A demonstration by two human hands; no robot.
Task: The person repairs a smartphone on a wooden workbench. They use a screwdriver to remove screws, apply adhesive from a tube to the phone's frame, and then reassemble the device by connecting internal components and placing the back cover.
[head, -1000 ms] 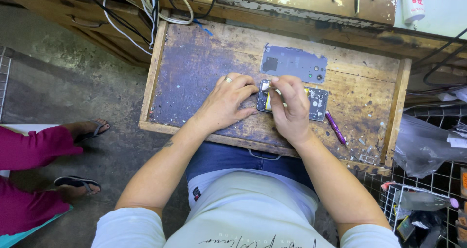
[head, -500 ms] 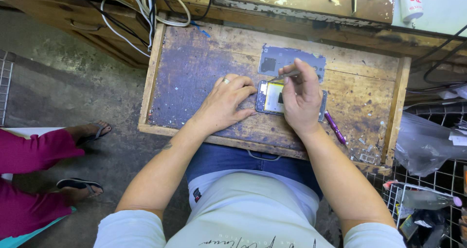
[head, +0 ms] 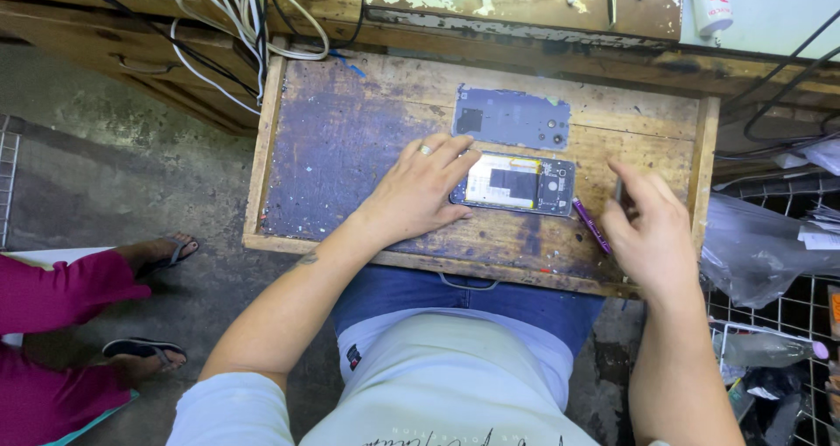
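An opened phone (head: 518, 184) with its insides showing lies flat on a worn wooden drawer (head: 350, 148) pulled out over my lap. My left hand (head: 418, 190) rests on the drawer, its fingertips pressing the phone's left end. The phone's grey-blue back cover (head: 512, 118) lies apart, just beyond the phone. My right hand (head: 649, 229) is off the phone, to its right, near the drawer's right wall, with a thin grey tool (head: 618, 189) pinched in its fingers. A purple pen-like tool (head: 592, 225) lies on the drawer between the phone and my right hand.
White and black cables (head: 254, 17) hang over the drawer's far left corner. A cluttered bench top (head: 525, 0) with a white tube (head: 713, 0) runs behind. A wire basket (head: 787, 341) and a plastic bag (head: 761, 245) stand at right. Another person's legs (head: 52, 297) are at left.
My right hand has lifted off the phone and drawn back to the right with the thin tool. The phone is now uncovered. My left hand stays on its left end.
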